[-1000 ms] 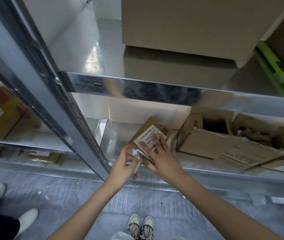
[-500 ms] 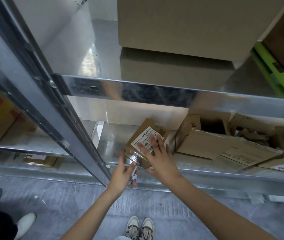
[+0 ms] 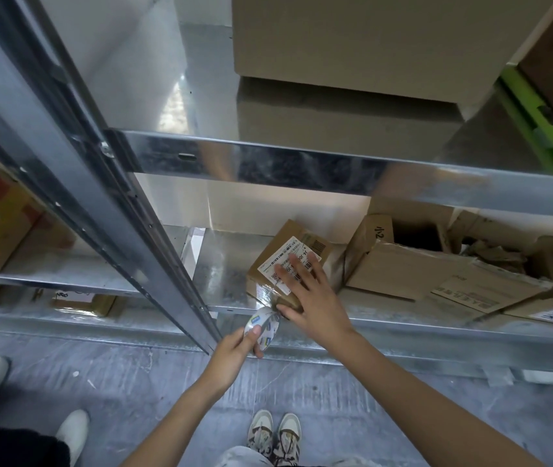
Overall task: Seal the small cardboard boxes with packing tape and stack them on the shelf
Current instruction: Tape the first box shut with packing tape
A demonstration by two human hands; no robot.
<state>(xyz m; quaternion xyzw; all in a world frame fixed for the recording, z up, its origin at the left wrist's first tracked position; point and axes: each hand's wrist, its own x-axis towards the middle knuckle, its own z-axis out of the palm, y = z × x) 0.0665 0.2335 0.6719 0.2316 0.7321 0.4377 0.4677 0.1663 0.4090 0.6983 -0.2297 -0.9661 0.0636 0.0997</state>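
A small cardboard box (image 3: 305, 242) with a white shipping label lies near the front edge of the lower metal shelf (image 3: 228, 274). My right hand (image 3: 312, 298) lies flat on its top with straight fingers spread over the label, thumb at the near corner. My left hand (image 3: 238, 345) grips a roll of clear packing tape (image 3: 263, 326) just below and in front of the shelf edge. A short strip of clear tape runs from the roll up to the box's near corner.
Opened and flattened cardboard boxes (image 3: 436, 271) crowd the lower shelf to the right. A large box (image 3: 352, 45) and a green object (image 3: 544, 123) sit on the upper shelf. A steel upright (image 3: 106, 203) crosses at left. Another person's white shoes (image 3: 73, 429) stand on the floor.
My left hand has drawn the tape roll down and away from the box, stretching tape out from the corner. My right hand stays pressed on the box top.
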